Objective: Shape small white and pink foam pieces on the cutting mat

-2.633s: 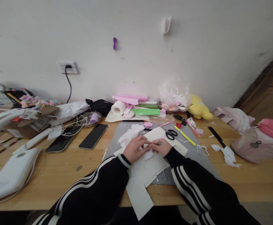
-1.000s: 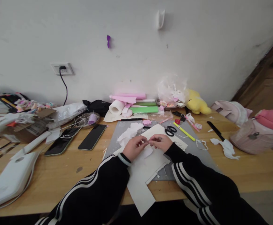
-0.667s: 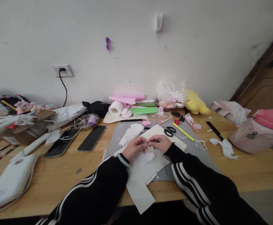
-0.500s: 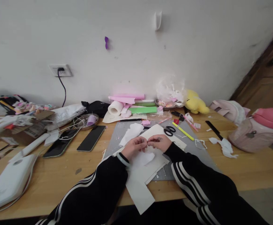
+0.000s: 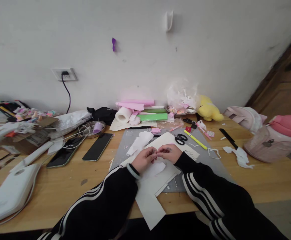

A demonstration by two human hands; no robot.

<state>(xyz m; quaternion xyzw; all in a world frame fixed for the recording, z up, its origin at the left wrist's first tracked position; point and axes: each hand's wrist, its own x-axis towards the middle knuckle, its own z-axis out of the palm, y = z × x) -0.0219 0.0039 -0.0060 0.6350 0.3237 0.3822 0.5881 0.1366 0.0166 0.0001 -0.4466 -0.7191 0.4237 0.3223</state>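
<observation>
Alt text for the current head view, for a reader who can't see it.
A person's left hand and right hand meet above a cut cream sheet on a gray mat; anything pinched between them is too small to make out. Scissors and a yellow pen-like tool lie beyond the right hand; two phones lie to the left.

Wooden table (image 5: pixel 68 188) under a gray mat (image 5: pixel 209 164), two phones (image 5: pixel 97 147), a white device (image 5: pixel 13 191), a yellow plush toy (image 5: pixel 209 109).
</observation>
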